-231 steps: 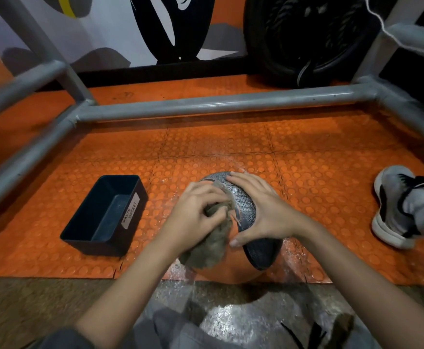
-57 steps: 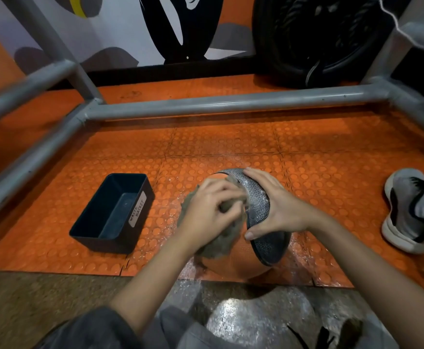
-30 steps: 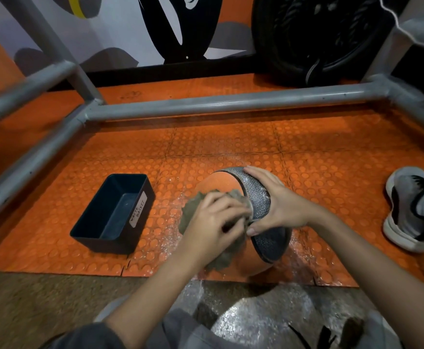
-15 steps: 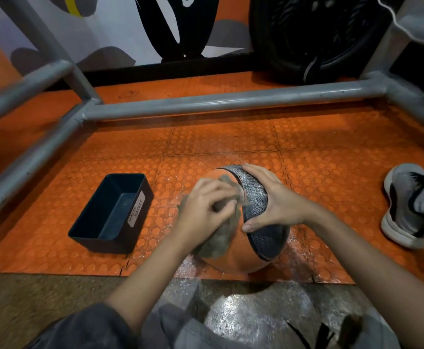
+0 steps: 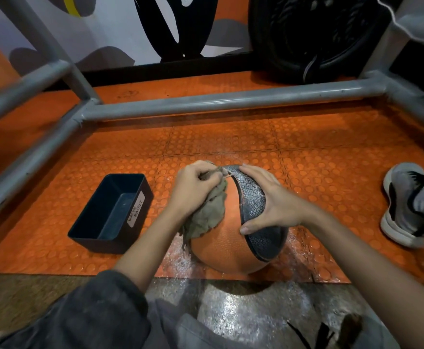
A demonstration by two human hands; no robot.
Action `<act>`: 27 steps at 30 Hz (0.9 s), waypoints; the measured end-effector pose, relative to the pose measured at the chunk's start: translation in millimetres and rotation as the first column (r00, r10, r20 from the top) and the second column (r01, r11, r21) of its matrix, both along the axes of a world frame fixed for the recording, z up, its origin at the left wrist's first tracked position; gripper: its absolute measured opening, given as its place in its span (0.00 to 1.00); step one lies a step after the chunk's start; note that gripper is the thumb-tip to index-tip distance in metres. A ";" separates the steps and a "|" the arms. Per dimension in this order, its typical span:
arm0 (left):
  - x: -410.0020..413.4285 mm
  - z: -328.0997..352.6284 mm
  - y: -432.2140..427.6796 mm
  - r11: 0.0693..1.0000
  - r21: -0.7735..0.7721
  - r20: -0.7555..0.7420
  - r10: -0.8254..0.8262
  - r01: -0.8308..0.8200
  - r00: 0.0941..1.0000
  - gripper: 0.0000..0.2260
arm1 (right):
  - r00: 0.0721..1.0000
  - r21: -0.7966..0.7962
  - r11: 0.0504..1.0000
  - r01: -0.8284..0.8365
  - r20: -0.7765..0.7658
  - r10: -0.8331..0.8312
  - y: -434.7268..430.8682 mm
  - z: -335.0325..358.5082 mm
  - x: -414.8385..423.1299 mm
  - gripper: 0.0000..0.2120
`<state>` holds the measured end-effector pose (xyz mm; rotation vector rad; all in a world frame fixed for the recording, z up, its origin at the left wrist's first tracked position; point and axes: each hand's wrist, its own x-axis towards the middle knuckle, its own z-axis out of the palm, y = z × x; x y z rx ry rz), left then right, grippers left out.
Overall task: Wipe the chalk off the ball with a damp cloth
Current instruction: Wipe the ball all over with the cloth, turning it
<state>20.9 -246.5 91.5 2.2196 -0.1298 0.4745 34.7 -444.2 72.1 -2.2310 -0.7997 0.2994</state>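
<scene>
Wiping under way: on the orange mat (image 5: 231, 137), the ball (image 5: 231, 245) sits at the near edge, with the cloth (image 5: 206, 215) on its upper left.

The left hand (image 5: 196, 187) bunches the cloth in curled fingers. The right hand (image 5: 271, 202) lies spread over the dark panel, steadying. Next, probably, the ball needs turning to unwiped faces. The pipe frame (image 5: 231, 99) along the far edge, the shoe (image 5: 402, 205) at the right edge and the waste basket (image 5: 97, 244) left of the ball all stand clear.
</scene>
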 end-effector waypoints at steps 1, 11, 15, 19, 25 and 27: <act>-7.7 -2.1 -4.0 0.999 0.043 0.066 -0.034 0.032 0.997 0.05 | 1.000 0.013 1.000 0.006 0.012 -0.007 -0.3 -0.7 0.8 0.59; -5.6 -4.4 -7.7 0.996 0.038 0.039 -0.079 0.078 0.996 0.07 | 1.000 -0.046 0.999 -0.007 0.021 0.008 1.6 -2.1 -0.5 0.62; 18.4 -10.8 22.0 0.963 -0.217 -0.313 0.085 -0.158 0.946 0.06 | 0.999 -0.049 0.998 -0.030 0.022 0.031 0.6 -1.9 -3.8 0.60; 10.5 -23.2 34.5 0.877 -0.363 -0.456 0.129 -0.316 0.881 0.09 | 0.999 -0.049 0.998 -0.039 0.026 0.041 -0.7 -2.7 -4.3 0.60; -10.3 -3.4 -3.9 0.998 -0.045 -0.025 0.032 -0.033 0.999 0.06 | 0.998 -0.021 0.999 -0.046 0.033 0.047 -1.8 -6.4 1.0 0.58; -11.2 -1.0 -8.6 0.999 0.029 0.024 -0.040 0.039 0.999 0.07 | 0.999 -0.010 0.999 -0.045 0.029 0.045 -1.5 -6.2 1.0 0.57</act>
